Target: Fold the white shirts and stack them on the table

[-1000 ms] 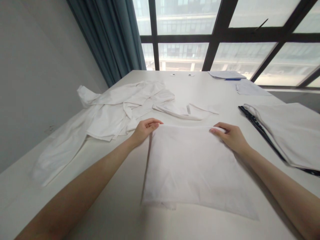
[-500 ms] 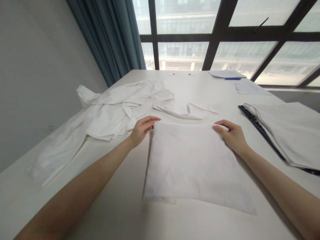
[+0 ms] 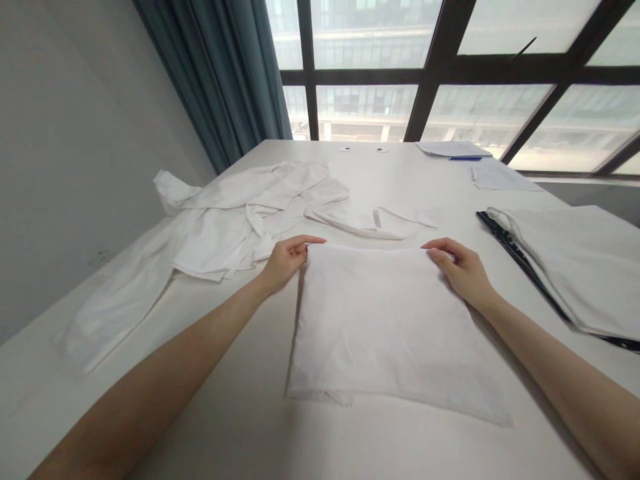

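A folded white cloth [image 3: 385, 320] lies on the white table [image 3: 240, 413] in front of me, its folded edge at the far side. My left hand [image 3: 287, 263] pinches its far left corner, with the index finger stretched along the top edge. At the far right corner my right hand [image 3: 460, 270] grips the same cloth between thumb and fingers. Near the cloth's lower left, a small bit of an under layer sticks out past the near edge.
Crumpled white garments [image 3: 215, 233] spread over the table's left side, with a thin white strip [image 3: 360, 230] beyond the cloth. Folded white fabric [image 3: 590, 267] rests on a black item [image 3: 530, 273] at right. Papers [image 3: 453, 149] and a blue pen [image 3: 465, 159] lie at the back.
Both index fingers have shifted slightly along the cloth's far edge and look straighter. The cloth and the other things stay almost where they were.
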Action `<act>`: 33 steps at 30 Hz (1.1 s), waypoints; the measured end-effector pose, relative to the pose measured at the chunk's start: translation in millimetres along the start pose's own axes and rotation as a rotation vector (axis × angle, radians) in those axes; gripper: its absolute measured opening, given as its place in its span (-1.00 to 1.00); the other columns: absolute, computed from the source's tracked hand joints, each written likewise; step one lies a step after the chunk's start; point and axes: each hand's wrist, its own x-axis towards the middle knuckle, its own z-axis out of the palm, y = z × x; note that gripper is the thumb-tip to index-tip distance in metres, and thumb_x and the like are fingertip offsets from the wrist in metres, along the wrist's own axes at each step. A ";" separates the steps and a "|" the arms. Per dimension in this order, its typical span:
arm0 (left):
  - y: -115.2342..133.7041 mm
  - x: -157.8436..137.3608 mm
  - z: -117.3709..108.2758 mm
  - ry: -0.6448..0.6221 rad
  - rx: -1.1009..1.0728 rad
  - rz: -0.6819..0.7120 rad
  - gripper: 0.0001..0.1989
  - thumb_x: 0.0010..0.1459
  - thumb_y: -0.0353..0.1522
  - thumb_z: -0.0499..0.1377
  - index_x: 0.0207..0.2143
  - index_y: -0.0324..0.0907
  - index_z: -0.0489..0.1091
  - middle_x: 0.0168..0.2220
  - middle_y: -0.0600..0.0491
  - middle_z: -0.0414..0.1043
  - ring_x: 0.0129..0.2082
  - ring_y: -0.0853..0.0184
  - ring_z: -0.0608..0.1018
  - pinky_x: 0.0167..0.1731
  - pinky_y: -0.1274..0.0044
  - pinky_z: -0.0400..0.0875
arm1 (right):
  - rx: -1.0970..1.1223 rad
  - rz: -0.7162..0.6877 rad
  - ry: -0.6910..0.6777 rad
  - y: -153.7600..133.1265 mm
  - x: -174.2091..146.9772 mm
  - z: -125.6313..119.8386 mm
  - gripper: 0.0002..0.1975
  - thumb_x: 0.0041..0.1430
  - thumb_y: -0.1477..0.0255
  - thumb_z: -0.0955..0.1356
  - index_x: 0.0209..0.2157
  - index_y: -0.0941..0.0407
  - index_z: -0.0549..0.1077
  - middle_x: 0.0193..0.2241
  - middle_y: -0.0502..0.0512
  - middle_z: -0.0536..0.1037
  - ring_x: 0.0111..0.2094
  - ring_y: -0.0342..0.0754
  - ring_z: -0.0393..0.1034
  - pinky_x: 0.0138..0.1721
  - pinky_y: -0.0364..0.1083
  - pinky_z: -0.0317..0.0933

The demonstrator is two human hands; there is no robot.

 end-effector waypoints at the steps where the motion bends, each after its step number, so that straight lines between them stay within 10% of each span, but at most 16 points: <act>1: -0.8 0.2 0.6 0.036 0.005 0.006 -0.72 -0.01 -0.36 0.21 -0.22 -0.20 0.58 -0.54 0.10 0.45 -0.57 0.44 0.37 -0.53 0.59 0.22 | -0.007 -0.011 0.000 0.1 0.6 0.2 -0.66 0.12 0.10 0.34 -0.27 0.08 0.51 -0.52 -0.02 0.47 -0.61 -0.15 0.15 -0.58 -0.14 0.04; 5: -5.8 1.3 1.7 0.107 -0.040 -0.018 -0.68 -0.10 -0.44 0.12 -0.29 -0.16 0.58 -0.71 0.22 0.12 -0.66 0.46 0.19 -0.60 0.60 0.08 | -0.027 -0.064 0.035 -1.2 2.6 1.6 -0.68 0.09 0.10 0.37 -0.28 0.05 0.50 -0.37 0.07 0.57 -0.46 -0.05 0.33 -0.46 -0.10 0.17; 18: -3.9 0.2 0.5 0.034 0.083 0.094 -0.81 -0.03 -0.45 0.04 -0.49 -0.19 0.46 -0.44 0.05 0.47 -0.31 0.30 0.49 -0.18 0.49 0.35 | -0.174 -0.033 0.113 0.3 -1.9 4.0 -0.76 0.16 0.20 0.33 -0.28 0.07 0.50 -0.52 0.01 0.52 -0.57 -0.07 0.30 -0.50 -0.09 0.17; 21: 0.6 -0.2 4.5 0.007 0.234 0.160 -0.76 0.09 -0.40 -0.02 -0.49 -0.19 0.43 -0.33 -0.01 0.47 -0.19 0.24 0.50 -0.02 0.40 0.33 | -0.285 -0.245 0.152 -3.4 -4.4 5.8 -0.79 0.21 0.34 0.27 -0.19 0.08 0.49 -0.24 0.16 0.59 -0.23 0.08 0.47 -0.18 0.04 0.32; 26: 4.8 -7.1 15.0 -0.083 0.605 0.344 -0.75 0.22 -0.38 -0.01 -0.24 -0.20 0.46 0.06 -0.13 0.38 0.11 0.17 0.40 0.18 0.29 0.18 | -0.445 -0.569 -0.165 -21.8 -16.1 19.3 -0.62 0.31 0.41 0.21 0.12 0.07 0.38 0.13 0.21 0.44 0.19 0.09 0.26 0.16 0.14 0.15; 33: 9.0 -17.4 22.3 -0.494 0.957 0.405 -0.49 0.30 -0.35 -0.01 0.29 -0.13 0.13 0.31 -0.09 0.17 0.32 0.17 0.19 0.30 0.15 -0.19 | -0.701 -0.607 -0.447 -23.3 -24.6 29.1 -0.52 0.41 0.28 0.12 0.32 -0.06 0.13 0.33 0.09 0.14 0.33 0.10 0.02 0.24 0.23 0.00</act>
